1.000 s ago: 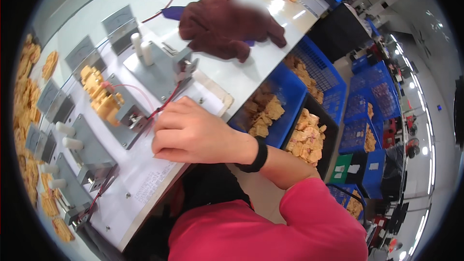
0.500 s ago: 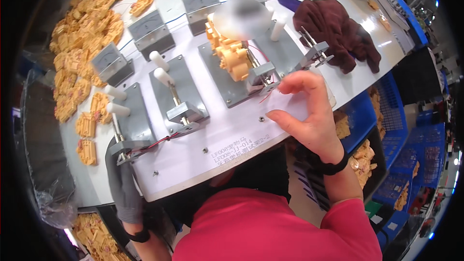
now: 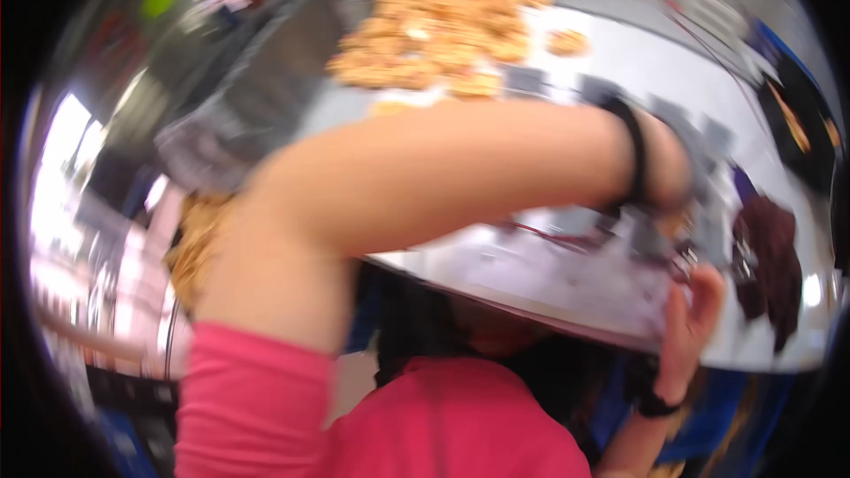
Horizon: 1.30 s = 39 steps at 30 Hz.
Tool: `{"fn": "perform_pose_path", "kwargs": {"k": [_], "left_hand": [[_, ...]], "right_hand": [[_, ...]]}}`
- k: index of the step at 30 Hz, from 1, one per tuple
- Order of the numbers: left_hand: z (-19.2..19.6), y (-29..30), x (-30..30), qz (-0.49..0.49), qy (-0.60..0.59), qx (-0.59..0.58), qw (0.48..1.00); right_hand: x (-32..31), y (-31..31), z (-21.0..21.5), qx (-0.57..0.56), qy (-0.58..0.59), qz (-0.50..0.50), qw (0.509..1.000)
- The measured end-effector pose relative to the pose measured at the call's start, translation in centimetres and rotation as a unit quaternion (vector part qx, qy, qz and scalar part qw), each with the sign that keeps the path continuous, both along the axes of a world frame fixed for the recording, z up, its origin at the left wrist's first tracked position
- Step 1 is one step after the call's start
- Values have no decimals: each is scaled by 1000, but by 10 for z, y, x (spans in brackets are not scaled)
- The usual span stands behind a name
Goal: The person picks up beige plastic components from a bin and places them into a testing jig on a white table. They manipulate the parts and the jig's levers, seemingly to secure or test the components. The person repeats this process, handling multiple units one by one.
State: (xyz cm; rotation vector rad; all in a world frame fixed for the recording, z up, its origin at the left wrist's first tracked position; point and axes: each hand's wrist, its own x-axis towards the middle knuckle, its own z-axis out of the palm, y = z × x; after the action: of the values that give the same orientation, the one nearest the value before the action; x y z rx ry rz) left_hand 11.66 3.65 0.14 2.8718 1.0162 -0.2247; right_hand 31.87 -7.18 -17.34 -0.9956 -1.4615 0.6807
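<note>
My left arm reaches across the white board (image 3: 567, 279) from the lower left. My left hand (image 3: 664, 168) is beyond the black wristband, over the grey test fixtures at the right. Its fingers are smeared and turned away, so what they hold or touch is hidden. Lower down, my bare right hand (image 3: 695, 319) is at the board's right front, thumb and fingers apart, nearest a small metal clamp (image 3: 686, 257). Nothing shows between its fingers. A bit of orange-yellow plastic shows by the clamp, mostly covered by my left hand.
Orange-yellow plastic parts (image 3: 443, 22) lie heaped at the back left, with one loose part (image 3: 567, 42) beside them. A dark maroon cloth (image 3: 770, 257) lies at the right. Red wires (image 3: 558, 235) run over the board. Grey plastic sheeting (image 3: 212, 137) hangs at the left.
My left hand has left the leftmost fixture and swung across to the right. The view has turned left, and everything is blurred. My right hand remains near the clamp.
</note>
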Motion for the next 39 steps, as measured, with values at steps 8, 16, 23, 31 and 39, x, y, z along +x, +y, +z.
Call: {"fn": "perform_pose_path", "kwargs": {"k": [8, 16, 23, 31, 39], "left_hand": [[-14, 19, 33, -50, 110, 85, 989], [71, -33, -170, 217, -58, 372, 901], [41, -139, -467, 655, -47, 434, 617], [-27, -159, -609, 666, -89, 447, 591], [-15, -137, -500, 504, -56, 542, 671]], "right_hand": [[33, 19, -42, 4, -41, 11, 999], [-11, -6, 22, 26, -116, -48, 992], [-11, -2, 21, 42, -148, -64, 986], [-3, 8, 2, -6, -114, -54, 992], [-5, 8, 2, 5, -104, -60, 993]]}}
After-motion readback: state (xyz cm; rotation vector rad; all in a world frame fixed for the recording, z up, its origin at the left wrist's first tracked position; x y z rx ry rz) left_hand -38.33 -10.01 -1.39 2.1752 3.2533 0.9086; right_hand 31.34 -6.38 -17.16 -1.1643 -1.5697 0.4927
